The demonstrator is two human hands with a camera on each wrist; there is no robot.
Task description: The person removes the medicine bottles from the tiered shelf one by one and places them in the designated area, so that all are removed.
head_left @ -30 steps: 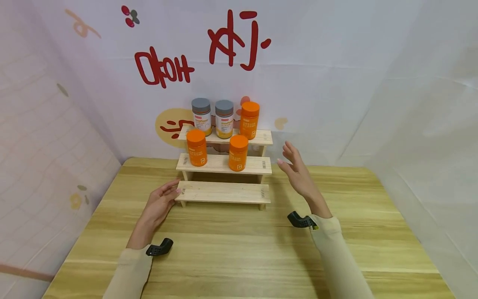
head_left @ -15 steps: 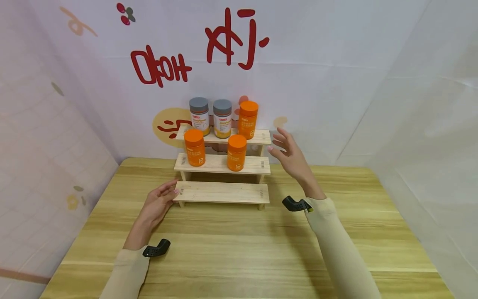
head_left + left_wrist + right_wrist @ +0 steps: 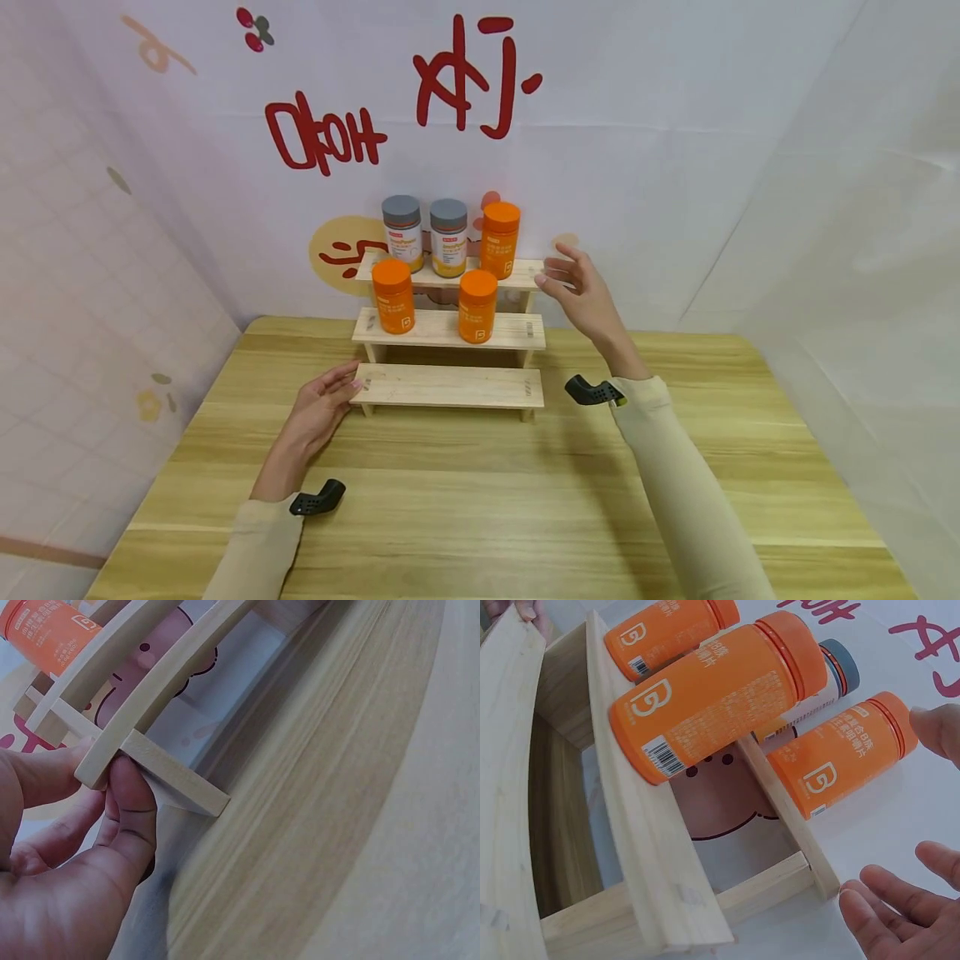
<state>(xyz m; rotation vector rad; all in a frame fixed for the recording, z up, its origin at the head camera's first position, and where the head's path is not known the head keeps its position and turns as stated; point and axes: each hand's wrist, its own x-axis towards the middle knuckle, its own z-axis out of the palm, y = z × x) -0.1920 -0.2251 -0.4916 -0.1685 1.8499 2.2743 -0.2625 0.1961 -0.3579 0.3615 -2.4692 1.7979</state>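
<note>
In the head view a three-tier wooden display rack (image 3: 450, 387) stands on the table against the back wall. My left hand (image 3: 313, 414) pinches the left end of its lowest shelf between thumb and fingers, as the left wrist view shows close up. By the right end of the top shelf is my right hand (image 3: 585, 302), fingers loosely spread, holding nothing. The top shelf bears two grey-capped jars (image 3: 405, 239) and an orange jar (image 3: 499, 243). On the middle tier stand a left orange jar (image 3: 393, 302) and a right orange jar (image 3: 477, 312), with a gap between them.
A wood-grain table (image 3: 450, 517) extends in front and to both sides of the rack. Behind it hangs a white wall cloth (image 3: 660, 125) with red lettering. Black wrist cameras (image 3: 318, 498) sit on both sleeves.
My right hand has moved up and left, from beside the middle shelf to the right end of the top shelf. The left hand keeps its grip; the jars stand unchanged.
</note>
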